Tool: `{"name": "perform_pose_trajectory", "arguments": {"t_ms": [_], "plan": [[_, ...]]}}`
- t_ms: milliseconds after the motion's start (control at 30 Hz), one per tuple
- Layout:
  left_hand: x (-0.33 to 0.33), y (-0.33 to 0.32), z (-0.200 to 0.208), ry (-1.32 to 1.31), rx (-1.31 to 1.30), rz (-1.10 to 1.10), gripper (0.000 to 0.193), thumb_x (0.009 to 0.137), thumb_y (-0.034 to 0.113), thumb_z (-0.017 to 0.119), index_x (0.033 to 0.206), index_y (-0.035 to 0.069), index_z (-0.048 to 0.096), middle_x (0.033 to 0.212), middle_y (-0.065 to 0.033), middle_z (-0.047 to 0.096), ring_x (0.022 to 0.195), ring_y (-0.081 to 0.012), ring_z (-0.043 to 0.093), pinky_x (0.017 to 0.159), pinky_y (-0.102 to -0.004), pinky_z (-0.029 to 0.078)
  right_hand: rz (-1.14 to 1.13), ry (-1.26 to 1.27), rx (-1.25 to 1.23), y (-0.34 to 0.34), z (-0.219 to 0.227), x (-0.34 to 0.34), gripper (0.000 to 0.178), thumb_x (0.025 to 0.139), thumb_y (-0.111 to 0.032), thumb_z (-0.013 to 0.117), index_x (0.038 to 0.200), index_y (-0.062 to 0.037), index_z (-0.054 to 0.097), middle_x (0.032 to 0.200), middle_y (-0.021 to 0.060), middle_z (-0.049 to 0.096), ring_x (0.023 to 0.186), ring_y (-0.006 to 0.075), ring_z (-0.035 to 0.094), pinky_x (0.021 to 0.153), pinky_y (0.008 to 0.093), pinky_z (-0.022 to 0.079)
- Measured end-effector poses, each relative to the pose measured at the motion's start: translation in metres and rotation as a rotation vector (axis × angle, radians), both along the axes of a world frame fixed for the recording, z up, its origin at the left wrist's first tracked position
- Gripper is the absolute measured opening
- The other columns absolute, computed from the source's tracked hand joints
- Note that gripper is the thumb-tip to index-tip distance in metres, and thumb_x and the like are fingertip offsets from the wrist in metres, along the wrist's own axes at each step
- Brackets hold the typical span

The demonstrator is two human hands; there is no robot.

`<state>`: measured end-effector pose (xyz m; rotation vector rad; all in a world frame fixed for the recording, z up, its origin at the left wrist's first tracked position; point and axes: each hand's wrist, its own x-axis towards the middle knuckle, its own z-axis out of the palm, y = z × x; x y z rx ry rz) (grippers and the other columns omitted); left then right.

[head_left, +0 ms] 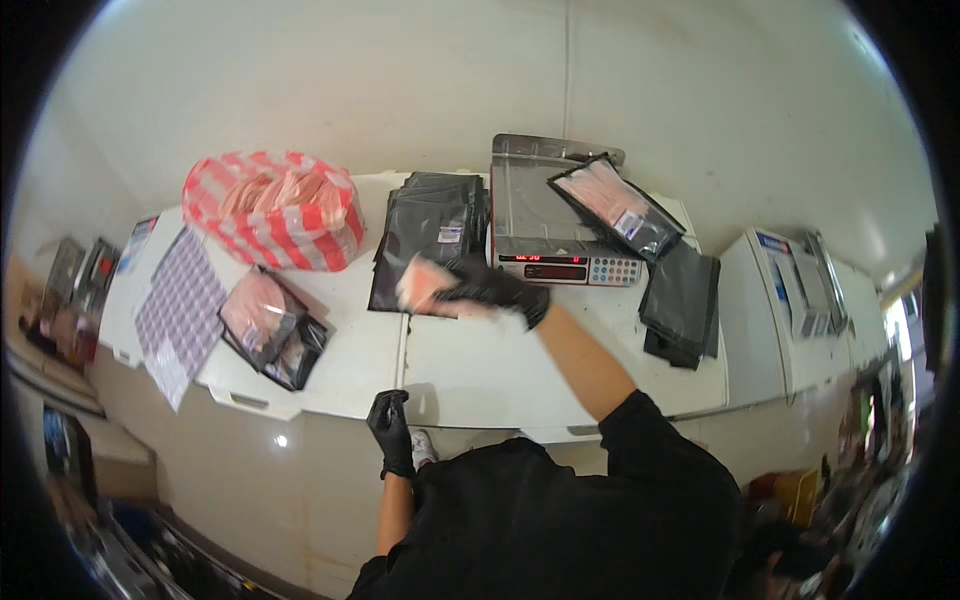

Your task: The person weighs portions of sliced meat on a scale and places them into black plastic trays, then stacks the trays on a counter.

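A pale pink piece of meat sits near the table's centre, gripped by the black-gloved right hand, fingers closed around it, over the stack of black pouches at 12 o'clock. The gloved left hand, loosely curled and holding nothing, touches the white table's near edge at 6 o'clock. A scale stands at 1 o'clock and a red-striped bag at 10 o'clock, with bare tabletop between hands.

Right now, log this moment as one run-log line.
right hand: holds pink slices over black pouch stack | left hand: at table edge | scale: filled pouch on top
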<state>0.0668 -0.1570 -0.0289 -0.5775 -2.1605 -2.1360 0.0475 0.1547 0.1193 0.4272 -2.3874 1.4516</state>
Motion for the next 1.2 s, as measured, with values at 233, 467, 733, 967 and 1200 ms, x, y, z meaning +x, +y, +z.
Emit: {"name": "perform_pose_trajectory", "arguments": {"t_ms": [233,467,733,967,1200], "plan": [[-0.115,-0.081,0.006,0.300,-0.246,-0.129,0.008,0.093,-0.001,0.060,0.089,-0.002,0.067,0.086,-0.0090,0.067,0.084,-0.0201,0.064,0.079,-0.0335,0.051,0.231,-0.397,-0.482,-0.134,-0.073,-0.080,0.081,0.092,-0.028,0.074,0.157,-0.0020,0.033,0.150,0.0146,0.051,0.133,0.0172,0.048,0.115,0.0358,0.036],[-0.152,-0.131,-0.065,0.371,-0.317,-0.325,0.024,0.081,0.004,0.071,0.104,0.006,0.073,0.105,-0.0159,0.071,0.103,-0.0366,0.065,0.092,-0.0461,0.051,0.085,-0.106,-0.274,-0.159,-0.006,-0.149,0.063,0.097,-0.021,0.068,0.150,0.0028,0.044,0.146,0.0131,0.055,0.128,0.0184,0.054,0.111,0.0343,0.041],[-0.151,-0.124,-0.037,0.429,-0.303,-0.261,0.015,0.080,0.005,0.078,0.094,0.005,0.071,0.092,-0.0135,0.070,0.088,-0.0346,0.067,0.076,-0.0442,0.054,0.094,-0.198,-0.791,-0.143,0.099,-0.281,0.041,0.096,-0.015,0.065,0.132,0.0029,0.060,0.120,0.0121,0.068,0.107,0.0181,0.066,0.093,0.0304,0.054],[-0.154,-0.126,-0.030,0.419,-0.270,-0.290,0.015,0.082,0.008,0.077,0.096,0.005,0.071,0.095,-0.0127,0.070,0.089,-0.0339,0.067,0.078,-0.0431,0.055,0.082,-0.278,-0.935,-0.130,0.117,-0.346,0.050,0.093,-0.007,0.064,0.141,0.0026,0.051,0.111,0.0103,0.068,0.095,0.0158,0.068,0.082,0.0285,0.056],[-0.156,-0.126,-0.032,0.463,-0.240,-0.300,0.015,0.081,0.007,0.076,0.096,0.005,0.072,0.093,-0.0133,0.070,0.089,-0.0338,0.067,0.078,-0.0436,0.054,-0.032,-0.088,-0.711,-0.127,0.085,-0.304,0.071,0.089,-0.002,0.070,0.153,0.0017,0.039,0.142,0.0152,0.053,0.116,0.0158,0.058,0.101,0.0312,0.048]]}}
